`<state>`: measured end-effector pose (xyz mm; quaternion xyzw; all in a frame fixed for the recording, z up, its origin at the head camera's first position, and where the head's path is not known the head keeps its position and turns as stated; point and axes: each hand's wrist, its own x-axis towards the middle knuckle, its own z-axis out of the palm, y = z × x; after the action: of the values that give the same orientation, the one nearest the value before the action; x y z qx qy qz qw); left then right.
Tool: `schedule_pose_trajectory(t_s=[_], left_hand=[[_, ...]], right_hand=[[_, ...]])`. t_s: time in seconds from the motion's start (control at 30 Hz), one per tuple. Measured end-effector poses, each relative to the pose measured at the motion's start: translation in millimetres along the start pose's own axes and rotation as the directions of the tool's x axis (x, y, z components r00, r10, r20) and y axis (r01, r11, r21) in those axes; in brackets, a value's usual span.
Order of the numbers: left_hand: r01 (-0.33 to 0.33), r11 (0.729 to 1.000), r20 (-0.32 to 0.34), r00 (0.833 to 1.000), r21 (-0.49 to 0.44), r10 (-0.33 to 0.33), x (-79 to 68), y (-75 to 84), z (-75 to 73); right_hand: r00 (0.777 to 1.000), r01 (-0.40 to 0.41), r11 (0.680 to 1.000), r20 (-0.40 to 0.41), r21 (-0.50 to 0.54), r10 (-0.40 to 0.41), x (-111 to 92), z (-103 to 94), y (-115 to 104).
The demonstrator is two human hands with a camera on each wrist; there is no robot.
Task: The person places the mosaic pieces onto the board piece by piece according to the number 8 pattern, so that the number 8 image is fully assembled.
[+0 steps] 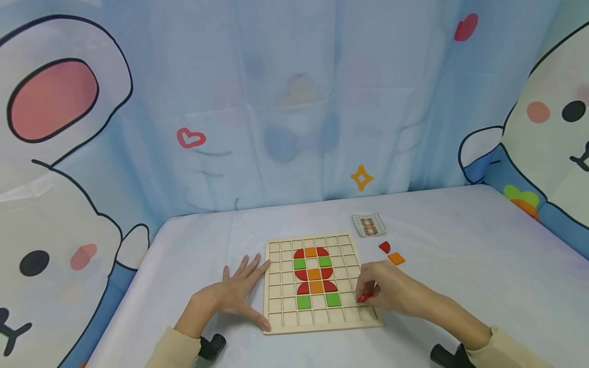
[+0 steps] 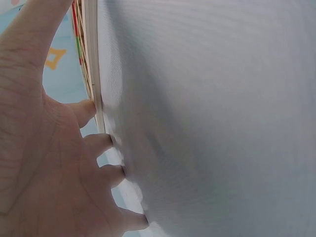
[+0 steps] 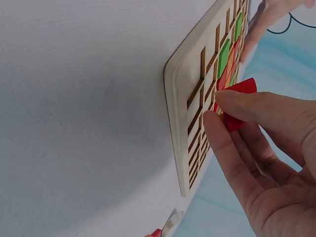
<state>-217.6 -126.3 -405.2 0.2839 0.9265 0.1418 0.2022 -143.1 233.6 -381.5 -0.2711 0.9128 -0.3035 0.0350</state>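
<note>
A square wooden grid board (image 1: 280, 318) lies on the table, with red, orange and green tiles set in its middle columns. My left hand (image 1: 236, 292) is spread at the board's left side, thumb and index finger touching its edge. In the left wrist view the left hand (image 2: 64, 158) shows straight fingers, their tips on the white cloth. Over the board's right edge, my right hand (image 1: 391, 287) pinches a red quarter-round tile (image 1: 364, 297). The right wrist view shows this red tile (image 3: 242, 88) between thumb and fingers of the right hand (image 3: 266, 163), held above the grid.
Right of the board lie a loose red tile (image 1: 384, 247) and an orange square tile (image 1: 397, 258). Behind them is a small pattern card (image 1: 368, 225) with a printed grid. A cartoon curtain (image 1: 294, 102) hangs behind the white-covered table (image 1: 207, 240).
</note>
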Motion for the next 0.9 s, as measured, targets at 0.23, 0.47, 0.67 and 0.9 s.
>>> schedule_pose_trajectory(t_s=[0.23, 0.47, 0.67, 0.9], left_hand=[[-0.003, 1.000, -0.003, 1.000, 0.000, 0.003, 1.0, -0.6, -0.4], [0.003, 1.000, -0.005, 1.000, -0.008, -0.003, 0.9, -0.7, 0.1], [0.006, 1.000, -0.004, 1.000, 0.005, -0.006, 1.7, -1.3, 0.7], [-0.002, 1.000, 0.000, 1.000, 0.001, 0.002, 2.4, -1.9, 0.8]], right_hand=[[1.000, -0.009, 0.999, 0.021, 0.037, 0.009, 3, 1.2, -5], [0.999, -0.012, 0.993, 0.033, 0.116, 0.008, 7, 3.4, -10], [1.000, -0.013, 0.983, 0.014, 0.184, 0.011, 10, 8.5, -14], [1.000, -0.016, 0.965, -0.011, 0.261, 0.020, 12, 16.7, -15]])
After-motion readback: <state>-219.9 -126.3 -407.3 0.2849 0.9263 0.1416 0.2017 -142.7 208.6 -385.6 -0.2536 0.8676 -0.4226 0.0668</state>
